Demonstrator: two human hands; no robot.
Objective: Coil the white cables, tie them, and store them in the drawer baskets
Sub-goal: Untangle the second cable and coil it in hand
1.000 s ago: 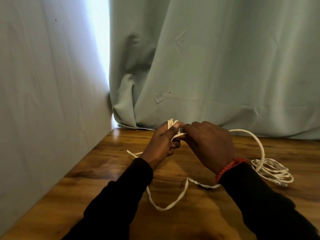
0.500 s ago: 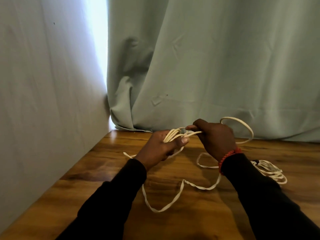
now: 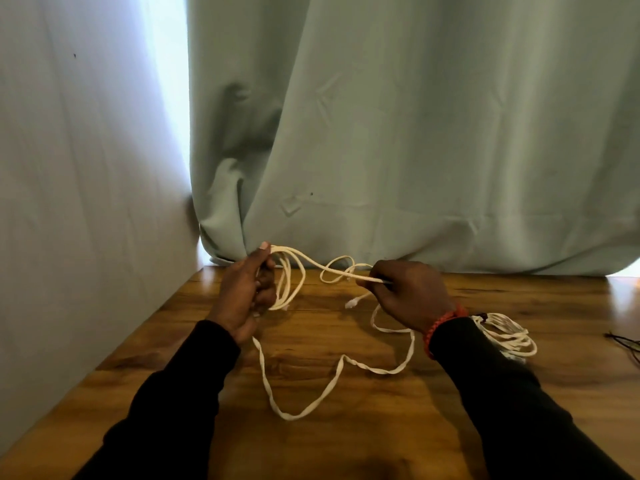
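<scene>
My left hand (image 3: 244,296) grips a small coil of flat white cable (image 3: 289,282) above the wooden table (image 3: 346,438). From the coil a strand runs right to my right hand (image 3: 408,296), which pinches it; a small loop stands up between the hands. The cable's plug end (image 3: 352,303) hangs below my right hand. The slack of the same cable (image 3: 304,407) trails over the table in a wide loop toward me. A second white cable, coiled (image 3: 507,336), lies on the table behind my right wrist. No drawer or basket is in view.
A pale green curtain (image 3: 415,150) hangs along the table's far edge and a pale wall (image 3: 69,202) closes the left side. Thin dark cords (image 3: 627,342) lie at the right edge of the table.
My hands have drawn apart: the left went left with the coil, the right went right, pulling a strand taut. The big loop over my right hand has shrunk to a small one.
</scene>
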